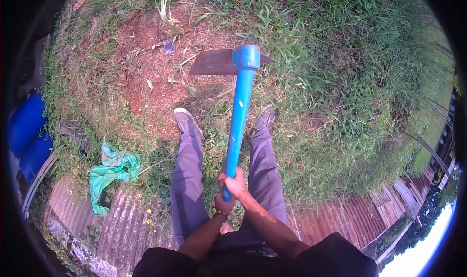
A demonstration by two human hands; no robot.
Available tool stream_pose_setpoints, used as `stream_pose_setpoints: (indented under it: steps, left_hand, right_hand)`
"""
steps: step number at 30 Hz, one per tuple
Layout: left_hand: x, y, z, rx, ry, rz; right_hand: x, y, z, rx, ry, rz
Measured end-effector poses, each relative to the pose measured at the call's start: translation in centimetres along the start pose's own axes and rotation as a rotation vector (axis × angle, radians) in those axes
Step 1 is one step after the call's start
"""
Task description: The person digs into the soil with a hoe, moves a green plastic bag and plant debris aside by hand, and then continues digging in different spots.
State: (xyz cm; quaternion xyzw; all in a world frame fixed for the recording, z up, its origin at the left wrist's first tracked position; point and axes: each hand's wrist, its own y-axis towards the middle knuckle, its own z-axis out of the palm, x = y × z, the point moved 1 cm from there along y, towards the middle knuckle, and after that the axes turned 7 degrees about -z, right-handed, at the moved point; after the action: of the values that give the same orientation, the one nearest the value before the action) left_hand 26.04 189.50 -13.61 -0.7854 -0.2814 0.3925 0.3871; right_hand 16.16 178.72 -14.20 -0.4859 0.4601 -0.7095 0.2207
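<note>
A hoe with a blue handle and a wide, brownish metal blade extends forward from my body, its head over the grass and reddish soil. Both hands grip the near end of the handle. My right hand is wrapped round it just above my left hand, which is closed round the butt and partly hidden. A bracelet shows at my left wrist. The blade points left, and the head's blue socket is at the top of the handle. Whether the blade touches the ground is hard to tell.
My shoes stand apart on either side of the handle. A torn green plastic bag lies at left. Corrugated metal sheets lie behind it and at lower right. Blue containers stand at far left. Dense grass covers the right.
</note>
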Motion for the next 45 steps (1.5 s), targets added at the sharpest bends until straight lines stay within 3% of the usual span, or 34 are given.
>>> stream_pose_setpoints:
  steps: [2, 3, 4, 6, 8, 10, 11, 12, 13, 14, 15, 16, 17, 18, 20, 25, 27, 30, 32, 34, 35, 36, 37, 38, 39, 41, 43, 45]
  left_hand:
    - [-4.5, 4.9, 1.0, 0.087, -0.057, 0.222]
    - [-5.4, 8.1, 2.6, 0.115, -0.031, 0.179]
    - [-12.1, 10.3, 2.2, 0.069, -0.072, 0.311]
    - [-19.4, 15.2, 3.0, 0.051, -0.169, 0.442]
    - [-23.7, 17.9, 3.0, 0.086, -0.225, 0.439]
    - [-19.2, 17.5, 4.0, 0.088, -0.272, 0.421]
    - [-12.9, 15.5, 4.7, 0.101, -0.201, 0.185]
    - [-6.1, 10.9, 4.4, 0.184, 0.032, -0.225]
    - [3.2, 4.9, 5.5, 0.228, 0.057, -0.421]
    - [5.3, -1.3, 5.3, 0.149, 0.12, -0.398]
    - [7.5, -4.7, 4.5, 0.051, 0.406, -0.524]
    - [6.8, -5.6, 2.1, 0.134, 0.283, -0.551]
    - [6.3, -5.2, 0.7, 0.205, 0.247, -0.542]
    - [5.9, -5.1, 0.6, 0.23, 0.173, -0.511]
    - [5.4, -4.5, 2.1, 0.129, 0.159, -0.24]
    - [-4.4, 4.2, 3.7, 0.133, 0.087, 0.205]
    - [-13.4, 8.3, 2.7, 0.097, 0.076, 0.244]
    - [-21.6, 14.5, 2.7, -0.044, 0.063, 0.386]
    - [-24.8, 15.9, 2.4, -0.078, 0.072, 0.279]
    - [-23.2, 12.9, 3.8, -0.113, 0.091, 0.124]
    - [-19.4, 10.8, 5.7, -0.123, 0.003, 0.052]
    - [-15.2, 7.5, 7.3, -0.089, 0.023, -0.087]
    - [-9.7, 4.2, 9.6, -0.034, 0.014, -0.273]
    - [-3.8, 0.9, 12.8, 0.061, -0.095, -0.569]
    - [-3.6, -2.6, 12.1, -0.001, 0.002, -0.651]
    - [-0.2, -4.3, 9.6, 0.036, 0.079, -0.677]
    - [-2.2, -3.0, 6.7, 0.062, 0.217, -0.593]
    - [-4.9, -0.5, 4.1, 0.075, 0.239, -0.496]
  right_hand:
    - [5.3, 2.0, -1.0, -0.021, -0.123, -0.244]
    - [10.0, 3.3, -1.0, -0.067, -0.143, -0.353]
    - [13.5, 5.5, -1.3, -0.109, -0.109, -0.416]
    - [21.2, 9.6, -1.1, -0.204, -0.139, -0.529]
    - [24.6, 13.4, -1.0, -0.288, -0.167, -0.627]
    - [19.9, 14.9, -1.0, -0.349, -0.196, -0.54]
    - [12.1, 15.7, -1.6, -0.358, -0.181, -0.461]
    - [3.4, 13.8, -2.4, -0.307, -0.197, -0.283]
    - [-4.6, 10.1, -3.6, -0.262, -0.257, 0.053]
    - [-8.9, 6.1, -4.1, -0.288, -0.313, 0.253]
    - [-12.4, 3.4, -4.8, -0.236, -0.155, 0.359]
    - [-11.4, 1.2, -4.5, -0.169, 0.016, 0.475]
    - [-10.8, -0.7, -4.6, -0.184, -0.042, 0.462]
    - [-9.7, 0.1, -3.9, -0.203, -0.073, 0.399]
    - [-7.4, -0.1, -5.1, -0.167, 0.039, 0.208]
    - [6.3, 2.4, -6.6, -0.1, 0.078, -0.105]
    - [14.3, 5.0, -5.7, -0.126, 0.083, -0.219]
    - [23.3, 10.4, -4.6, -0.105, 0.159, -0.39]
    - [25.8, 14.0, -3.9, -0.047, 0.188, -0.359]
    - [22.5, 15.5, -4.3, -0.102, 0.124, -0.305]
    - [18.2, 15.4, -4.9, -0.069, 0.02, -0.189]
    - [12.1, 14.7, -6.2, -0.041, -0.082, -0.079]
    - [4.8, 13.7, -7.7, -0.032, -0.092, 0.169]
    - [0.6, 11.1, -8.1, 0.045, -0.248, 0.381]
    - [-3.8, 9.2, -8.5, 0.02, -0.348, 0.446]
    - [-6.8, 8.5, -8.2, 0.011, -0.187, 0.535]
    - [-7.2, 8.4, -8.4, -0.016, -0.013, 0.571]
    - [-4.4, 10.8, -7.6, -0.003, -0.033, 0.507]
